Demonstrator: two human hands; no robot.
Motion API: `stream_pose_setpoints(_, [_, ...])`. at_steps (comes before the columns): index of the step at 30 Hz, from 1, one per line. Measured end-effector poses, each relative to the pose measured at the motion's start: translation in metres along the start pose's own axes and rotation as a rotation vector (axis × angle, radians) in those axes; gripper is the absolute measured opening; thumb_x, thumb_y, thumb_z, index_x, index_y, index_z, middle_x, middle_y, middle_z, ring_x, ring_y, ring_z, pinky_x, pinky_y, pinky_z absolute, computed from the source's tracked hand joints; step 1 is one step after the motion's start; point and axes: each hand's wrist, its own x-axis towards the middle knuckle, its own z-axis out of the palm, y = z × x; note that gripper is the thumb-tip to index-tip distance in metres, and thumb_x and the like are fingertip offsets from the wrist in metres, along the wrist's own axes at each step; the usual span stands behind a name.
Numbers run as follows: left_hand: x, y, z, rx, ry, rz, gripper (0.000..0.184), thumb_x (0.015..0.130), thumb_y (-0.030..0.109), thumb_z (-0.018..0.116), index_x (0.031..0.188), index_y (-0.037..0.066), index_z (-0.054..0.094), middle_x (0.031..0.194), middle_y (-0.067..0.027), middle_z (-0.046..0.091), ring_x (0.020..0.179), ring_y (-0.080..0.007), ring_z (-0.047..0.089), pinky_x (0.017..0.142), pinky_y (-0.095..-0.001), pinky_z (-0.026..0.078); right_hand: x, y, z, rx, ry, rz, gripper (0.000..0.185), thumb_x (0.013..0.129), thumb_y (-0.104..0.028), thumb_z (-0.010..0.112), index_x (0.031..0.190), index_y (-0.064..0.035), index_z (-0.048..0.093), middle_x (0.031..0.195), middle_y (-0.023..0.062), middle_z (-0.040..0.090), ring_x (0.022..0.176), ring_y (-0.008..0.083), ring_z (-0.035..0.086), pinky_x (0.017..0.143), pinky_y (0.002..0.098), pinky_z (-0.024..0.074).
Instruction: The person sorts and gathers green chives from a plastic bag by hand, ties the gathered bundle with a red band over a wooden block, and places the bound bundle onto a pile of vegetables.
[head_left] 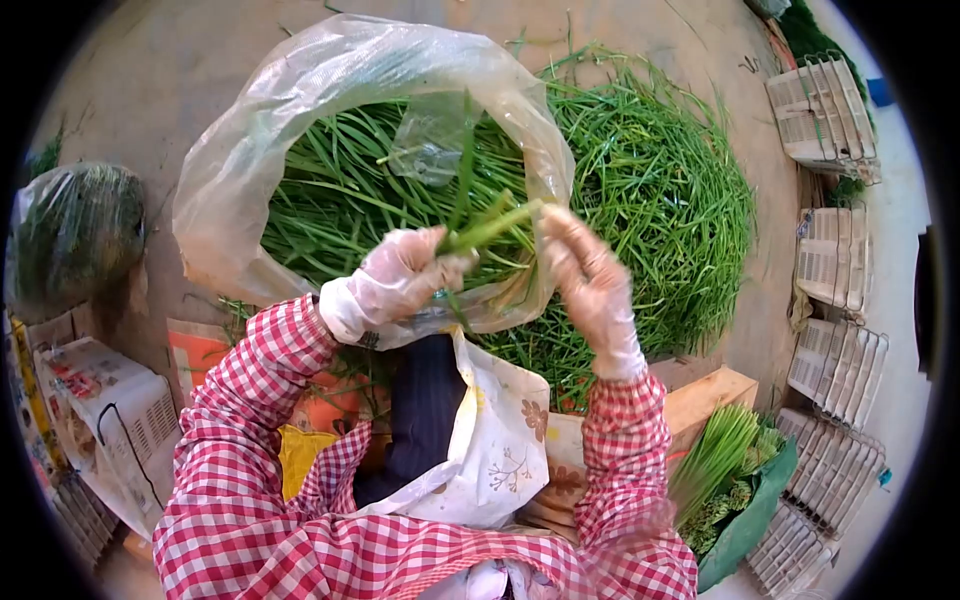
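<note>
My left hand (395, 280), in a thin translucent glove, is closed around a small bunch of chives (490, 228) with pale stem ends. Those ends point right, towards my right hand (588, 275), also gloved. Its fingertips are pinched together at the tip of the stems; some blur there hides exactly what they grip. Both hands are over the near right rim of a large clear plastic bag (230, 170), which stands wide open and is filled with long chives (335, 180). Beside the bag on the right lies a big loose heap of green leaves (660, 200).
White plastic baskets (835, 260) line the right side. Near my right elbow, trimmed green stems (725, 450) lie by a green sheet (755, 520) and a wooden block (710, 395). On the left are a filled bag (80, 235) and a white crate (110, 400).
</note>
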Motion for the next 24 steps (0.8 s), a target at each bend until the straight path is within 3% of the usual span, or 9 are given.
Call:
stream_pose_setpoints(2, [-0.002,0.002,0.007,-0.336,-0.196,-0.198,0.023,0.089,0.019,0.058,0.100,-0.001,0.057,0.079,-0.0035,0.060,0.070,-0.0107,0.055,0.068,-0.0253,0.047,-0.005,-0.021,0.008,-0.159,-0.269,-0.129,0.065,0.082,-0.027,0.068,0.135,-0.0055,0.038,0.136,0.0119,0.041,0.121,0.0212,0.044,0.094,0.0320,0.0421])
stream_pose_setpoints(4, [0.007,0.023,0.011,0.447,-0.339,-0.113,0.033,0.088,0.027,0.061,0.100,-0.003,0.056,0.079,-0.0070,0.059,0.072,-0.0145,0.057,0.069,-0.0283,0.047,-0.011,-0.031,0.038,0.399,-0.299,0.014,0.053,0.087,-0.028,0.062,0.129,-0.0011,0.045,0.129,0.0118,0.049,0.114,0.0207,0.050,0.093,0.0317,0.0427])
stream_pose_setpoints(6, [0.004,0.025,0.009,0.143,-0.381,-0.099,0.043,0.086,0.032,0.063,0.105,-0.005,0.054,0.086,-0.0122,0.061,0.080,-0.0183,0.057,0.073,-0.0317,0.047,-0.011,-0.034,0.044,0.380,-0.157,0.222,0.038,0.092,-0.025,0.054,0.119,0.0009,0.053,0.117,0.0113,0.057,0.105,0.0203,0.054,0.092,0.0320,0.0438])
stream_pose_setpoints(9, [0.000,0.034,-0.047,0.064,-0.236,0.017,0.046,0.087,0.031,0.061,0.121,0.001,0.053,0.115,-0.0101,0.059,0.110,-0.0192,0.052,0.094,-0.0313,0.042,0.015,-0.044,0.015,0.528,-0.020,-0.071,0.033,0.096,-0.032,0.043,0.094,-0.0026,0.058,0.093,0.0100,0.061,0.091,0.0223,0.060,0.083,0.0361,0.0480])
stream_pose_setpoints(13, [-0.006,0.067,-0.150,0.259,0.385,-0.073,0.052,0.083,0.039,0.063,0.116,-0.001,0.055,0.098,-0.0083,0.063,0.081,-0.0132,0.060,0.073,-0.0256,0.049,0.038,-0.103,-0.060,0.276,0.408,-0.321,0.045,0.092,-0.050,0.042,0.084,-0.0066,0.055,0.071,0.0068,0.055,0.075,0.0228,0.059,0.075,0.0418,0.0485])
stream_pose_setpoints(15, [-0.011,0.101,-0.183,0.291,0.485,0.115,0.059,0.081,0.042,0.064,0.120,-0.001,0.051,0.102,-0.0130,0.062,0.087,-0.0180,0.060,0.079,-0.0304,0.050,0.051,-0.111,-0.085,0.146,0.372,-0.498,0.042,0.093,-0.036,0.049,0.125,-0.0087,0.045,0.063,-0.0022,0.041,0.067,0.0136,0.055,0.073,0.0336,0.0491])
stream_pose_setpoints(17, [-0.009,0.106,-0.209,0.174,0.544,0.221,0.049,0.083,0.033,0.065,0.118,0.000,0.053,0.107,-0.0108,0.061,0.096,-0.0181,0.058,0.087,-0.0311,0.047,0.062,-0.108,-0.079,-0.129,0.375,-0.381,0.045,0.090,-0.026,0.056,0.130,-0.0115,0.044,0.063,-0.0035,0.042,0.061,0.0113,0.053,0.068,0.0289,0.0495])
stream_pose_setpoints(22, [0.002,0.131,-0.225,0.411,0.431,0.174,0.043,0.085,0.021,0.065,0.122,0.003,0.050,0.114,-0.0063,0.057,0.105,-0.0150,0.052,0.092,-0.0277,0.042,0.087,-0.104,0.052,-0.577,-0.438,-0.307,0.023,0.085,-0.015,0.060,0.106,-0.0048,0.061,0.090,0.0132,0.064,0.081,0.0211,0.064,0.070,0.0321,0.0509])
stream_pose_setpoints(24, [0.001,0.129,-0.217,0.498,0.452,0.183,0.046,0.087,0.023,0.063,0.126,0.003,0.048,0.116,-0.0057,0.055,0.106,-0.0144,0.051,0.092,-0.0273,0.041,0.104,-0.081,0.107,-0.657,-0.616,-0.287,0.019,0.082,-0.015,0.061,0.097,-0.0031,0.063,0.087,0.0156,0.065,0.080,0.0284,0.062,0.070,0.0387,0.0486])
